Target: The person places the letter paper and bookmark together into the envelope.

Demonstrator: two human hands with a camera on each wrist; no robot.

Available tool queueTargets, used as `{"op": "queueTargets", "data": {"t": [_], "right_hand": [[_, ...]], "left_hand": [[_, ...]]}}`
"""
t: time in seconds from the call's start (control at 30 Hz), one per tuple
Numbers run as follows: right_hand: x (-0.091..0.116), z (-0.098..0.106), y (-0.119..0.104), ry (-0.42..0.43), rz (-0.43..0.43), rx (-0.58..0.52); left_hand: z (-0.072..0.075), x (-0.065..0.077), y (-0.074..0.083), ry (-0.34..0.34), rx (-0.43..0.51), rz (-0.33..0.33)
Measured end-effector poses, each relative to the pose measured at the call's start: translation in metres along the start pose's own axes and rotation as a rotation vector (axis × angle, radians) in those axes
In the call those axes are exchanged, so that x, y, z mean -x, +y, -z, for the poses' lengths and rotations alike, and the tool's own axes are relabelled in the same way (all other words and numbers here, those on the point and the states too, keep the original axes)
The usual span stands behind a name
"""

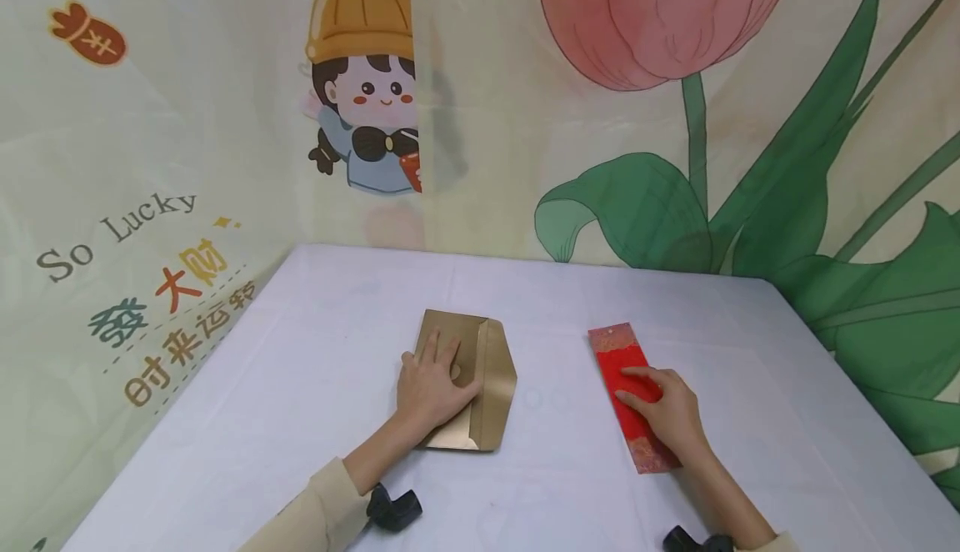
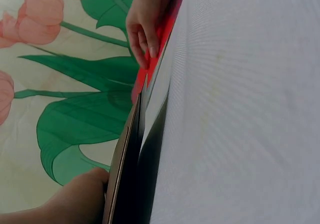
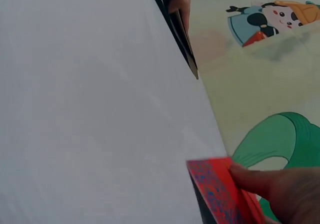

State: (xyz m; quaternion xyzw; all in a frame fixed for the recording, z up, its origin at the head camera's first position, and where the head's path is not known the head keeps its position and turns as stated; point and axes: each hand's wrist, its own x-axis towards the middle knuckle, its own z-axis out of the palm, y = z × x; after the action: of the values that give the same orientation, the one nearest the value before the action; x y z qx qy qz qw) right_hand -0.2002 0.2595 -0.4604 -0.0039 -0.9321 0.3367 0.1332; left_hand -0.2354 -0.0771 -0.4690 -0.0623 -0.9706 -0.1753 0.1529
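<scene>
My left hand (image 1: 435,387) lies spread over a gold envelope (image 1: 497,398), fingers pointing away and the thumb by its folded edge. The envelope's pointed flap extends to the right. Seen edge-on in the left wrist view, the envelope (image 2: 120,169) shows layered edges and a dark shadow beneath. To the right, my right hand (image 1: 671,410) rests on a long red paper packet (image 1: 617,360) with patterned ends, thumb and forefinger touching its upper face. In the right wrist view the thumb (image 3: 252,180) presses near the edge of the packet (image 3: 212,184).
Both things are on a table (image 1: 555,485) with a white cover. Behind it hangs a printed cloth (image 1: 487,102) with a cartoon figure and a large tulip. Black wrist cameras (image 1: 395,509) sit on the forearms, near the beige sleeves (image 1: 322,506).
</scene>
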Motion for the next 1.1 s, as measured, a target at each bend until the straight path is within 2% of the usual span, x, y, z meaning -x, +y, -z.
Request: {"op": "queueTargets", "data": {"t": [0.13,0.23,0.4,0.57,0.77,1.1], "right_hand": [[-0.006,0.013,-0.008,-0.206,-0.225,-0.169],[-0.012,0.012,-0.027,-0.270,-0.303,-0.313],[-0.015,-0.014,-0.074,-0.334,-0.274,-0.470],[-0.008,-0.052,-0.108,-0.365,-0.234,-0.494],[-0.004,-0.078,-0.119,-0.347,-0.194,-0.480],[-0.004,-0.081,-0.128,-0.385,-0.182,-0.443]], "left_hand": [[0.000,0.000,0.000,0.004,-0.013,-0.010],[0.003,-0.001,-0.001,0.008,-0.015,-0.013],[0.005,0.001,-0.001,0.005,0.009,-0.005],[0.005,0.004,0.001,0.001,0.003,-0.015],[0.004,0.007,0.001,-0.007,-0.029,-0.032],[0.007,0.009,-0.002,-0.014,-0.008,-0.025]]}}
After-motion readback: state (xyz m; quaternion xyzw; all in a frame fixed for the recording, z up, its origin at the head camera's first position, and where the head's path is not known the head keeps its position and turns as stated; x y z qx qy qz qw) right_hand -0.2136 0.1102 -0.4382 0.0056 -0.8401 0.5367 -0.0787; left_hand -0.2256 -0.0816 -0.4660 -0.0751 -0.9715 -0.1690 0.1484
